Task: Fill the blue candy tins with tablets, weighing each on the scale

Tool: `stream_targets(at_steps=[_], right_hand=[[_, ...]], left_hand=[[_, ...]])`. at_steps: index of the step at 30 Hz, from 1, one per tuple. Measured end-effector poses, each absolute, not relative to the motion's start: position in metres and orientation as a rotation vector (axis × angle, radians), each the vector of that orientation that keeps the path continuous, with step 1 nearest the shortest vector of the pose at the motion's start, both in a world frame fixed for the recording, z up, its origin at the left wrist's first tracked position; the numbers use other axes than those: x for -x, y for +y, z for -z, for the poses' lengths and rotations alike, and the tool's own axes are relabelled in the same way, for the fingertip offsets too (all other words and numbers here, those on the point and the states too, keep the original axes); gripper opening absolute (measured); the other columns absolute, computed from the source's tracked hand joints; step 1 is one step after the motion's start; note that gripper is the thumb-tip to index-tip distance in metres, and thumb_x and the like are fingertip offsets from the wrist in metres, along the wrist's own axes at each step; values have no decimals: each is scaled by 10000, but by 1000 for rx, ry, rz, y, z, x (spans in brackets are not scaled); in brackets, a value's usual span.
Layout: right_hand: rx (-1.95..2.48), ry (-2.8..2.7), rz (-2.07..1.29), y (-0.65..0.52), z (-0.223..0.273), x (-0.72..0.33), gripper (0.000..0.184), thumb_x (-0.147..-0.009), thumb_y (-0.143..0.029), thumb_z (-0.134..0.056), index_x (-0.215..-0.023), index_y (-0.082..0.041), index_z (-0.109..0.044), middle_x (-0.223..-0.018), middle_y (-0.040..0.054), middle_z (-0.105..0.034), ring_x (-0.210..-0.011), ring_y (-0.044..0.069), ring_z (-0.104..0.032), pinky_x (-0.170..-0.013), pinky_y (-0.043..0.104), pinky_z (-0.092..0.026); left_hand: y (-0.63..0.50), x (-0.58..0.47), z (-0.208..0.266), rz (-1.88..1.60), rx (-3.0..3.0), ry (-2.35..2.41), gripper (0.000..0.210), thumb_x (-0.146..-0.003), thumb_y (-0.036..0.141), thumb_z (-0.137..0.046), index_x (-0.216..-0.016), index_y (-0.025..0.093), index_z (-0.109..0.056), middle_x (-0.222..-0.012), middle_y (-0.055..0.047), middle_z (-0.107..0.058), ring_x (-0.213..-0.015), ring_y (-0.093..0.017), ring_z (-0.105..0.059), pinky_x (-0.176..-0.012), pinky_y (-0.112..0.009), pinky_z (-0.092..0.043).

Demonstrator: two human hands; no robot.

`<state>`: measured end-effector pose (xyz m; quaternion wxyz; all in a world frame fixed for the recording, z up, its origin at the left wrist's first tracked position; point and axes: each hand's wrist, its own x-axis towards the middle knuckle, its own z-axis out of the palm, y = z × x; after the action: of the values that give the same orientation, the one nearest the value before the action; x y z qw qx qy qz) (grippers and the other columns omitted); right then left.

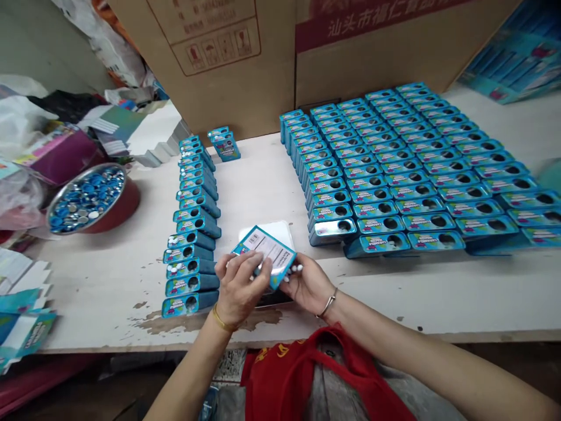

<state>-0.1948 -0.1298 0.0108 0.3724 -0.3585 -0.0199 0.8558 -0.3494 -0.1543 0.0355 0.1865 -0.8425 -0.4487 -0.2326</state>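
My left hand [241,286] holds a blue candy tin [280,266] tilted, its printed label side facing up and its lower end toward my right hand. The fingers press on the label. My right hand [310,286] is cupped at that lower end and holds several small white candies [299,268]. Part of its fingers is hidden behind the tin. Beneath the tin lies a flat white pan [280,231], mostly covered by it. Left of my left hand stands a column of upright blue tins [204,219] with round holes in their tops, some with white candies at the hole.
Rows of upright tins [377,193] fill the right side of the table [372,304]. Two tins [227,147] stand farther back. A red bowl [125,204] of blue and silver caps is at left. A cardboard box [272,88] stands behind; folded cartons [26,321] lie front left.
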Motion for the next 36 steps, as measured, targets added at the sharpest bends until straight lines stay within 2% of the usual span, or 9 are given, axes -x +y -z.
stream_targets(at_steps=[5,10,14,18,21,25,28,32,36], right_hand=[[960,60,-2184,-126,-19,195,234,-872,-219,-363,-761,-153,-558,-577,-11,-548,-419,87,-425,-358,201,-301],[957,54,-2186,-124,-27,191,200,-879,-257,-422,-796,-148,-567,-583,-13,-552,-424,85,-443,-352,196,-301],[964,27,-2174,-124,-27,191,211,-890,-242,-404,-777,-150,-557,-570,-11,-552,-416,84,-447,-349,191,-309],[961,-6,-2177,-123,-29,191,259,-905,-209,-366,-743,-140,-555,-546,-8,-539,-409,79,-436,-335,182,-295],[955,-27,-2177,-123,-30,187,252,-899,-204,-391,-729,-136,-564,-555,-5,-546,-420,72,-440,-340,170,-302],[984,-34,-2162,-125,-27,173,206,-865,-169,-444,-742,-110,-598,-580,10,-571,-441,64,-474,-345,152,-314],[992,-19,-2151,-130,-22,160,163,-834,-170,-490,-779,-97,-625,-614,18,-597,-455,62,-502,-362,146,-352],[989,19,-2172,-140,-16,145,190,-832,-186,-492,-778,-91,-648,-647,49,-641,-518,90,-583,-445,163,-458],[982,102,-2184,-155,-13,137,244,-867,-172,-441,-842,-81,-666,-737,100,-706,-669,142,-678,-544,186,-532]], left_hand=[[-155,350,-35,704,2364,-1418,241,-804,136,-498,-958,283,-612,-946,-42,-661,-955,-200,-579,-836,-395,-360],[-157,348,-33,816,2313,-1389,283,-782,104,-503,-981,288,-588,-948,-40,-648,-948,-198,-575,-839,-391,-360],[-157,349,-25,825,2316,-1377,305,-766,86,-510,-997,277,-566,-951,-44,-641,-957,-201,-570,-843,-396,-360],[-154,353,-16,793,2347,-1616,296,-747,113,-539,-1005,258,-559,-987,-55,-624,-937,-214,-555,-811,-395,-361],[-150,352,-15,986,2382,-1764,308,-736,118,-557,-1022,233,-542,-994,-58,-604,-925,-209,-540,-828,-390,-378],[-135,349,-11,1421,2457,-1980,257,-771,191,-602,-1021,196,-542,-943,-35,-582,-890,-172,-555,-795,-310,-435],[-124,350,-3,1620,2486,-2127,274,-754,278,-671,-990,183,-567,-900,-14,-597,-839,-149,-567,-763,-263,-453],[-117,356,10,1718,2504,-2205,318,-746,326,-687,-1005,179,-574,-931,-23,-614,-862,-153,-583,-780,-267,-472],[-128,360,0,1477,2526,-2071,558,-756,330,-676,-1248,191,-454,-1200,-99,-541,-1113,-228,-507,-961,-387,-409]])
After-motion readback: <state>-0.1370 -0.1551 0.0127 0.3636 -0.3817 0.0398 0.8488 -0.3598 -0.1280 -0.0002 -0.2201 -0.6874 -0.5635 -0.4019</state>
